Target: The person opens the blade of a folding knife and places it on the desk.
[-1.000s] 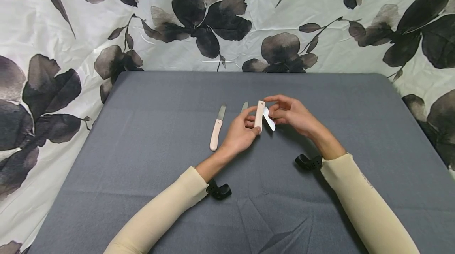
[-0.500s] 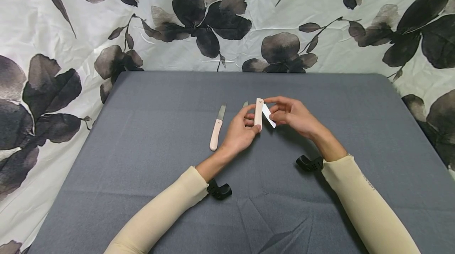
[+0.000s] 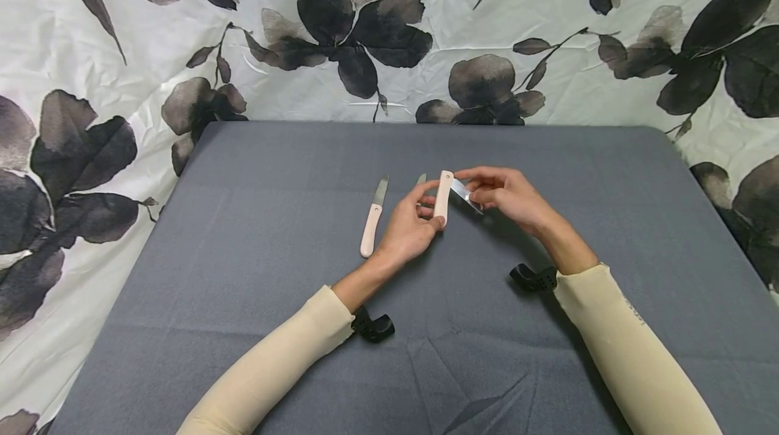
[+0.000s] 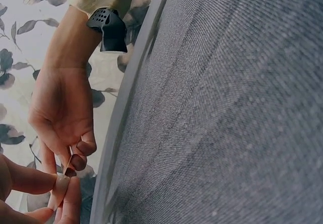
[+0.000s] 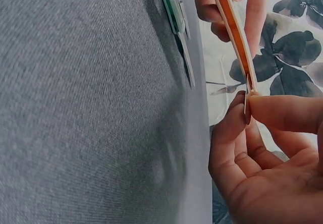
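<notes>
Two hands meet above the middle of the grey table. Left hand curls its fingers round the pale handle of a folding knife, held upright. Right hand pinches the half-open blade between thumb and fingertips. Just left of the held knife lies a second knife on the table, and a third is mostly hidden behind the left hand.

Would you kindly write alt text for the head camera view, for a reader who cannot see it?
Two hands in cream sleeves work a folding knife with a pale wooden handle above a grey cloth-covered table: the left hand grips the handle, the right hand pinches its half-open steel blade. Another pale-handled knife lies open to the left, before a leaf-print backdrop.
</notes>
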The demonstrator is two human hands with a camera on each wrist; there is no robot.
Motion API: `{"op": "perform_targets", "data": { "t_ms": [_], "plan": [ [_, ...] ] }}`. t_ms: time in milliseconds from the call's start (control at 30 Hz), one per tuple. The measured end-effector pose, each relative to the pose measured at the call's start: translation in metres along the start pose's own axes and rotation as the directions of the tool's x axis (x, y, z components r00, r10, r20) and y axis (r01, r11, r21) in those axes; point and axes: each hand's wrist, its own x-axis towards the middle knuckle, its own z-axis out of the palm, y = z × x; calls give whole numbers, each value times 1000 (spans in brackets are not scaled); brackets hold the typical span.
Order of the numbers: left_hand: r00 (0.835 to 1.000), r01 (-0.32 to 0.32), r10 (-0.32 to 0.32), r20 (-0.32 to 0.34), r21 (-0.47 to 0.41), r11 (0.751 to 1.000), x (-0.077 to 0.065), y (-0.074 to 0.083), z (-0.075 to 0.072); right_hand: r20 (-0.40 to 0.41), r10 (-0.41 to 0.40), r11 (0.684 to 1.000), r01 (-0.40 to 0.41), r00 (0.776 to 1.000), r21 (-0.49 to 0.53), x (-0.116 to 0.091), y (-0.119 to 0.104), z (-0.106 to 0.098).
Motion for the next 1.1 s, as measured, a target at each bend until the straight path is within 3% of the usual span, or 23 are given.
{"op": "perform_targets", "data": {
  "t_ms": [467,800,1100],
  "plan": [
    [999,18,-19,27,31,999,0,-2,-2,-21,8,999,-9,1000,-52,-1,-2,-5],
    [996,43,-42,84,-13,999,1,-2,-5,-33,73,993,-75,997,-89,2,-4,-9],
    [995,58,-54,82,-53,997,3,-1,-6,-86,52,994,-59,995,-87,10,-4,-9]
  ]
}}
